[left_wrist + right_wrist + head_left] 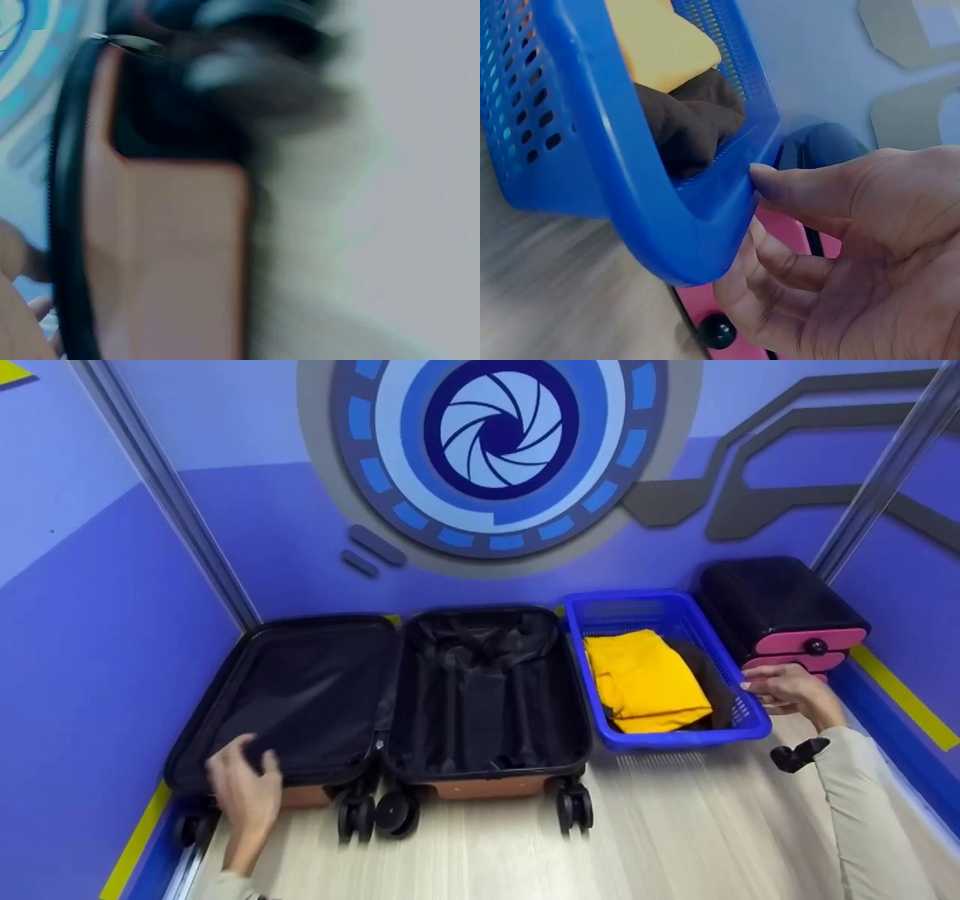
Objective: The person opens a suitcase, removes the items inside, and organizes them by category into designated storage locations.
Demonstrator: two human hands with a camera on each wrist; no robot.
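An opened suitcase lies flat: its left half (pixel 311 697) shows a black lining panel, and its right half (pixel 484 690) is a hollow black-lined shell. Over the front edge of the left half is my left hand (pixel 247 787), blurred, fingers loosely spread and holding nothing. To the right stands a blue plastic basket (pixel 750 731) with a folded yellow cloth (pixel 649 679) on top of a dark brown cloth (pixel 697 124). My right hand (pixel 791 694) pinches the basket's right rim, thumb at the top edge and fingers curled below it.
A black box with pink drawers (pixel 810 641) and round black knobs stands right of the basket, close against it. Suitcase wheels (pixel 397 814) stick out toward the front. Purple panel walls (pixel 277 532) enclose the back and sides of the pale wood-grain surface (pixel 660 825).
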